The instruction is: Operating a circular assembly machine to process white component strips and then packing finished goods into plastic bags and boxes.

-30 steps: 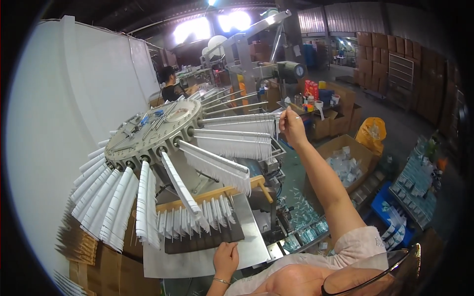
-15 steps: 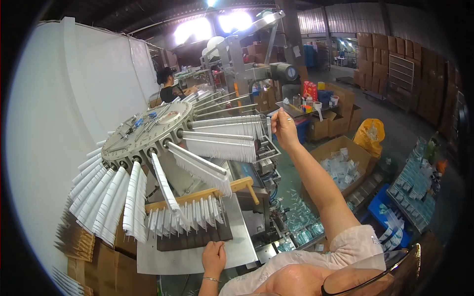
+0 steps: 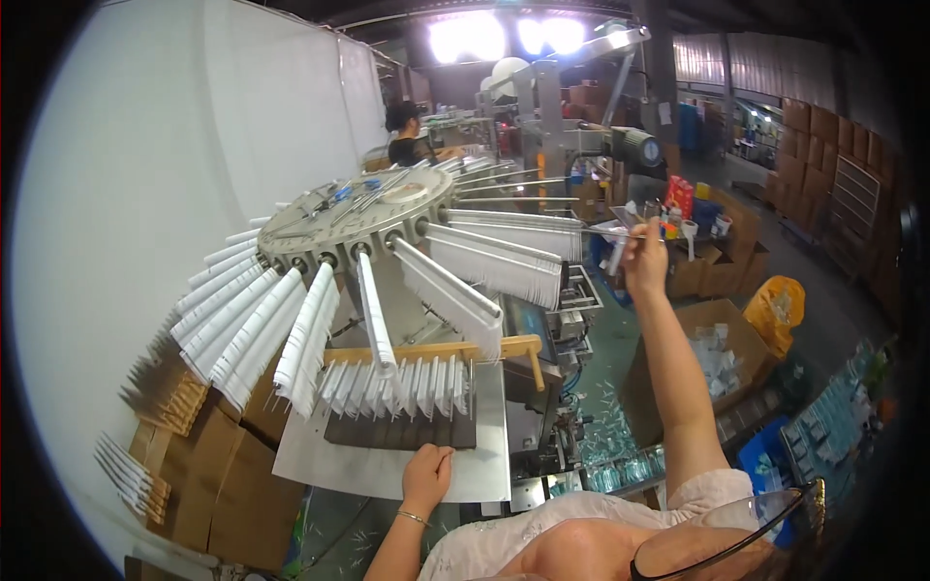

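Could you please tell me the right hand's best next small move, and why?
Perhaps ease the right hand slightly outward: it seems to pinch a thin rod whose far end appears close to the hanging white pieces, which could snag.

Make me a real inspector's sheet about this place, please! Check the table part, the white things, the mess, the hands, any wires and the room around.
Surface: metal sheet with a dark block on it.
Job's things: white pieces hang in rows around a round machine; more stand along the block, by a wooden bar.
Clutter: small pale bits scattered about; open cardboard box of packets.
Hands: left hand curled at the block's front edge; right hand raised, fingers at a thin rod, grip unclear.
Cables: thin blue lines, maybe hoses, beside the machinery.
Surroundings: white wall, another person, stacked cartons.
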A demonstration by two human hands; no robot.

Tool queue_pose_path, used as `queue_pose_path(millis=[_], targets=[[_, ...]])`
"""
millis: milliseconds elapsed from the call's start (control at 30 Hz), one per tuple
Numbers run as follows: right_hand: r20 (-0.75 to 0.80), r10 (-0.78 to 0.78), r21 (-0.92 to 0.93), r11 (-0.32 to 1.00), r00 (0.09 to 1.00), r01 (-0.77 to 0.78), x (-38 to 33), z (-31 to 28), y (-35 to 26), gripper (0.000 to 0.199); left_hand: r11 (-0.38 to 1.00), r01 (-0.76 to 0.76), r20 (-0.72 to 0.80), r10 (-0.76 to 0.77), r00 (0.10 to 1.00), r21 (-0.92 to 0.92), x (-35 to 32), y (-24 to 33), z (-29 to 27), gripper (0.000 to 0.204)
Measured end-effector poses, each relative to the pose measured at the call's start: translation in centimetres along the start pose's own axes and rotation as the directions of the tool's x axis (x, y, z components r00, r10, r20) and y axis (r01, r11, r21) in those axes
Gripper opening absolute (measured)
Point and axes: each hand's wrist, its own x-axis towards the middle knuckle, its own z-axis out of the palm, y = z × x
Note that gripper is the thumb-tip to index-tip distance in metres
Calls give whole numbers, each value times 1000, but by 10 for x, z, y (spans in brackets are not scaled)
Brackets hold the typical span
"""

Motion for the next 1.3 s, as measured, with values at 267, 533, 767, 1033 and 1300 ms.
queue_pose_path(millis=[267,533,767,1033,1300], targets=[[-321,-99,211,962,942,173,-4,-106,-80,39,998,46,133,-39,990,-50,8,9,-13,12],[-382,-60,109,988,922,109,-174,-95,-21,43,702,-635,114,694,711,-322,77,69,-18,37],[75,-124,-160,978,989,135,-314,47,65,49,829,-413,611,559,561,-378,55,13,-51,52],[289,-289,-864,331,913,379,-486,175,96,22,95,876,765,538,354,-473,38,-57,-117,50],[550,-227,-821,32,804,571,-519,248,133,17,-112,819,717,425,552,-563,33,-84,-180,41]])
